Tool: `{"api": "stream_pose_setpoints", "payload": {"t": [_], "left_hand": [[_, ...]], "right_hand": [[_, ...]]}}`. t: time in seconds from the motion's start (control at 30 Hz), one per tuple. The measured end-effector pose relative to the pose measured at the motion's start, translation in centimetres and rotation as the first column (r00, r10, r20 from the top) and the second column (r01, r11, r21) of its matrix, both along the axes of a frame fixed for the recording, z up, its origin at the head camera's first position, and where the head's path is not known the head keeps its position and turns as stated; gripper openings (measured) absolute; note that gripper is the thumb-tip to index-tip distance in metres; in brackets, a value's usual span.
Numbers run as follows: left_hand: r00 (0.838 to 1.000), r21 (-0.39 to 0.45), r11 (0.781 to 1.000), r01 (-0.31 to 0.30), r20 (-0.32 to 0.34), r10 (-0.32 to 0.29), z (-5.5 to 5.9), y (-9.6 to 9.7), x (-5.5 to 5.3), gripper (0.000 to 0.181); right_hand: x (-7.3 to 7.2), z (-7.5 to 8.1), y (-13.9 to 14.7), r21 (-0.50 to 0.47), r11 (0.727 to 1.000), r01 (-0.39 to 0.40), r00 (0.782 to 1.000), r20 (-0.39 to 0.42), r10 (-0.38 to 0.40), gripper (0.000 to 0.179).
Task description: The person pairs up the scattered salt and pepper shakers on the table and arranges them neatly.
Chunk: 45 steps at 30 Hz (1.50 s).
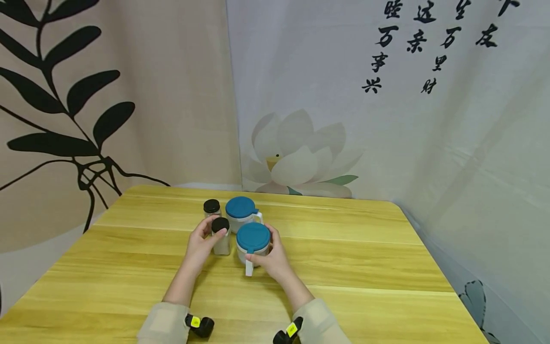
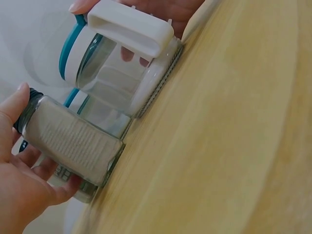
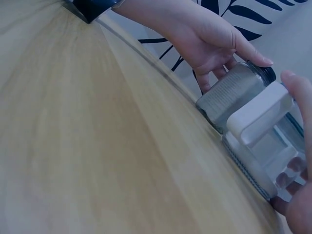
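Observation:
My left hand holds a square glass jar with a black lid, its thumb at the lid and its fingers round the far side. Pale contents fill that jar, which stands on the table. Just to the right, my right hand grips a clear glass canister with a blue lid and a white handle facing me. Its thumb lies near the top of the handle, and fingertips show through the glass. Behind these two stand a second black-lidded jar and a second blue-lidded canister, both partly hidden.
The wooden table stretches out on both sides of the group. Its far edge meets a hanging cloth printed with a lotus and dark characters. Black wrist cameras are strapped at both sleeves.

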State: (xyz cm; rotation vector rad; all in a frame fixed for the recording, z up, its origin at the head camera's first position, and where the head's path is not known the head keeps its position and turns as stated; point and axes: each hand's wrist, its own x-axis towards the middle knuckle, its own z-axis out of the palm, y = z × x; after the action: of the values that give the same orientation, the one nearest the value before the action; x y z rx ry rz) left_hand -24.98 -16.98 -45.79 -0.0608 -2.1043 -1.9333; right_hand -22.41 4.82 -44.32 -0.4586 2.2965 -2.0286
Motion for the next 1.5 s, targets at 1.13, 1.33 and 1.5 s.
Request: {"api": "stream_pose_setpoints", "payload": {"t": [1.13,1.33,1.5], "left_hand": [[1.0,0.0,1.0,-0.003,0.025,0.003,0.31,-0.21,0.3,0.045],[0.999,0.005,1.0,-0.009,0.039,0.009,0.38,-0.13,0.36,0.045],[0.999,0.004,1.0,-0.004,0.046,0.003,0.46,-0.07,0.44,0.046]], "right_hand": [[0.31,0.15,0.16,-0.042,0.999,0.03,0.999,-0.03,-0.031,0.082],[0.23,0.1,0.2,-0.046,0.997,0.066,0.997,-0.043,-0.068,0.082],[0.33,0.19,0.32,-0.053,0.996,0.071,0.996,-0.055,-0.073,0.082]]}}
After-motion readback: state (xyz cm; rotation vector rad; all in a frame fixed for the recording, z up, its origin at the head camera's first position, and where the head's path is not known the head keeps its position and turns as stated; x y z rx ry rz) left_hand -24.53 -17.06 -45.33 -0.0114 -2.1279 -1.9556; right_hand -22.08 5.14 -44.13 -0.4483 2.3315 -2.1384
